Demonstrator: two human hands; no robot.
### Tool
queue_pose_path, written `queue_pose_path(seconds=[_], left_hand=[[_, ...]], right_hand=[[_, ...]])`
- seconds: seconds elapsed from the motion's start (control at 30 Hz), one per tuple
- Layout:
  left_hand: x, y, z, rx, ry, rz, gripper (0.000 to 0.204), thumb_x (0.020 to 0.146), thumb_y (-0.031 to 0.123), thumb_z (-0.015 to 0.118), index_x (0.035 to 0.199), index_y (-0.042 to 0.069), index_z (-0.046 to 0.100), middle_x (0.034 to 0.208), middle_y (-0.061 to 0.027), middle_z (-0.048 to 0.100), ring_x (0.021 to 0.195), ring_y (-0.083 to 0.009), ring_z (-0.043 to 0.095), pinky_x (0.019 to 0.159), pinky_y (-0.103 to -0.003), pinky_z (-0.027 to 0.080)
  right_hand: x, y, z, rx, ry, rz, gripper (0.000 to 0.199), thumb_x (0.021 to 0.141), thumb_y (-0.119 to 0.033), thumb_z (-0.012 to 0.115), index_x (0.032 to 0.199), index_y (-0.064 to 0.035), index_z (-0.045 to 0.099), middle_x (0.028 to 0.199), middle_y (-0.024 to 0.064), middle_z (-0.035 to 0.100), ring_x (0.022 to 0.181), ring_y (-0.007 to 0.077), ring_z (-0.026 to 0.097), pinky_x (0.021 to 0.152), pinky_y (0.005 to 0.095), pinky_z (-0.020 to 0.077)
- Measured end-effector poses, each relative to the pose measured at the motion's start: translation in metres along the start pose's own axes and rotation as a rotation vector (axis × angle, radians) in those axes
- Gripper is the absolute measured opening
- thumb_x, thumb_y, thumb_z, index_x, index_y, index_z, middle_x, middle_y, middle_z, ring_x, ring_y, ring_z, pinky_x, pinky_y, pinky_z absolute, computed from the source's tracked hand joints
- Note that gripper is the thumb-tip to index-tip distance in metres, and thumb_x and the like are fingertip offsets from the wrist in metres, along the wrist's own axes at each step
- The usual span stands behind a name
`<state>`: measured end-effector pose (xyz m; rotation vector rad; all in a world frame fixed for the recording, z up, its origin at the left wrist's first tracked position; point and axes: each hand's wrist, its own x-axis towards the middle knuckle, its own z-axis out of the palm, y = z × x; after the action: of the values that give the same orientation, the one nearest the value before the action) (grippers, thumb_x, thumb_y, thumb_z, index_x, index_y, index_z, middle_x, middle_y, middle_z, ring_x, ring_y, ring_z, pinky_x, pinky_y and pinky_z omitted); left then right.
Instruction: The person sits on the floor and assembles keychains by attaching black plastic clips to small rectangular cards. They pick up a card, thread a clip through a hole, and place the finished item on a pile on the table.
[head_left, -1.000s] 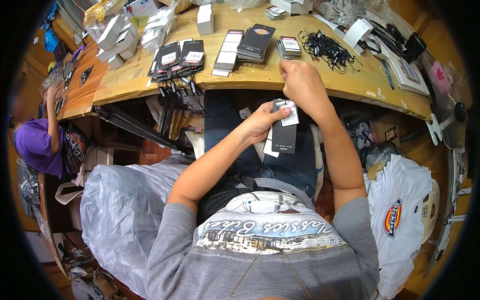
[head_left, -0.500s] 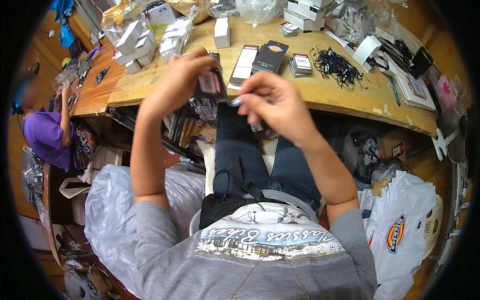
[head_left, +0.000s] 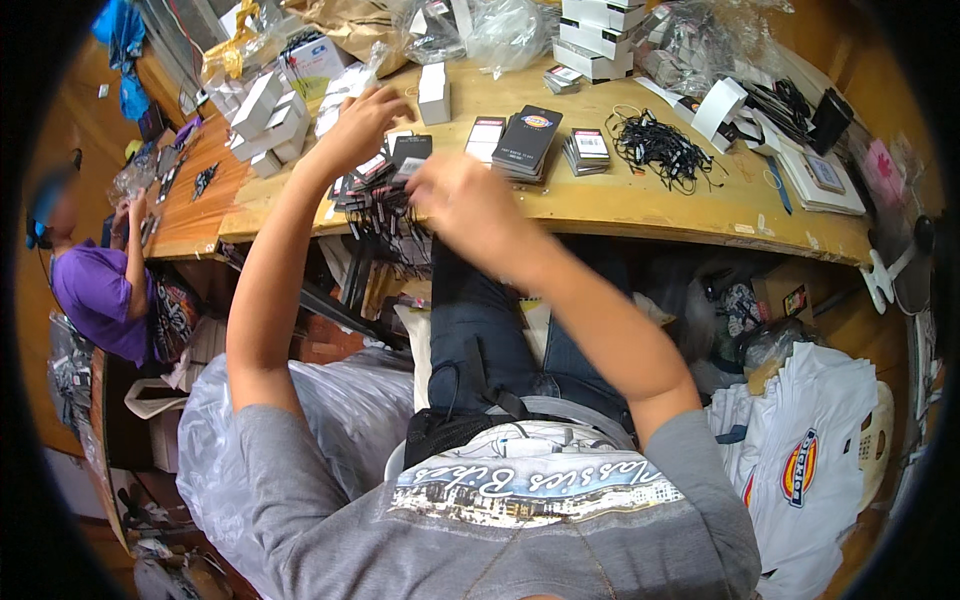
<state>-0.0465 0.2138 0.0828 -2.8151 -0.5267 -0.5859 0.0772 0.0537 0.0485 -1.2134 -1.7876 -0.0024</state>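
My left hand is raised over the left-middle of the table, fingers apart and holding nothing. Under it lies a pile of dark hang tags with black strings drooping over the table's front edge. My right hand reaches in from the right beside that pile. Motion blurs its fingers, so I cannot tell if they grip a tag. Right of the hands sit a stack of black cards, a stack of white-faced tags and a smaller stack of labelled tags.
A tangle of black strings lies farther right on the wooden table. White boxes stand at the back and left. Folded white shirts are at lower right, a plastic bag at lower left. A person in purple sits left.
My left hand has let go of the black tag and lifted away; a tag now lies on the pile. My right hand has moved left toward the pile.
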Motion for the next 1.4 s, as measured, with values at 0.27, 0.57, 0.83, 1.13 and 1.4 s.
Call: queue_pose_path(seconds=[0.27,0.57,0.83,1.13,1.4], left_hand=[[0.066,0.022,0.040,-0.353,-0.490,-0.050,0.092,0.051,0.045,0.071,0.121,0.002,0.030,0.125,-0.0165,0.028,0.115,-0.0306,0.030,0.095,-0.035,0.026],[0.064,0.030,0.038,-0.369,-0.265,-0.142,0.073,0.051,0.032,0.074,0.108,0.001,0.041,0.110,-0.0169,0.044,0.105,-0.0316,0.040,0.086,-0.037,0.033],[0.055,0.050,0.024,-0.968,0.513,-0.539,0.029,0.066,-0.002,0.060,0.093,0.002,0.050,0.070,-0.0053,0.056,0.059,-0.0079,0.050,0.049,-0.021,0.040],[0.041,0.101,0.013,-1.838,0.361,-0.555,0.022,0.076,0.017,0.058,0.088,0.000,0.055,0.080,-0.0039,0.057,0.067,-0.0087,0.053,0.055,-0.020,0.043],[0.025,0.139,0.033,-1.754,0.549,-0.696,0.015,0.075,0.014,0.059,0.082,0.002,0.055,0.072,-0.0012,0.054,0.061,-0.0057,0.049,0.052,-0.018,0.039]], right_hand=[[0.058,0.106,-0.082,-0.659,-0.446,0.545,0.063,0.050,-0.048,0.070,0.092,-0.0028,0.058,0.100,0.0131,0.055,0.103,0.0291,0.042,0.081,0.0426,0.0363],[0.062,0.123,-0.071,-0.541,-0.420,0.506,0.064,0.046,-0.036,0.075,0.097,-0.0034,0.055,0.096,0.0135,0.056,0.098,0.0278,0.047,0.080,0.0362,0.0387],[0.067,0.099,-0.093,0.454,-0.085,0.367,0.030,0.066,-0.008,0.063,0.094,-0.0021,0.055,0.077,0.0054,0.058,0.060,0.0100,0.052,0.050,0.0218,0.0431],[0.045,0.058,-0.111,0.530,-0.063,0.256,0.019,0.071,-0.008,0.061,0.084,-0.0015,0.048,0.063,0.0056,0.055,0.046,0.0059,0.046,0.041,0.0163,0.0384],[0.009,0.089,-0.117,0.389,-0.068,0.507,0.022,0.072,-0.012,0.059,0.090,0.0001,0.054,0.066,0.0096,0.056,0.056,0.0142,0.053,0.053,0.0236,0.0432]])
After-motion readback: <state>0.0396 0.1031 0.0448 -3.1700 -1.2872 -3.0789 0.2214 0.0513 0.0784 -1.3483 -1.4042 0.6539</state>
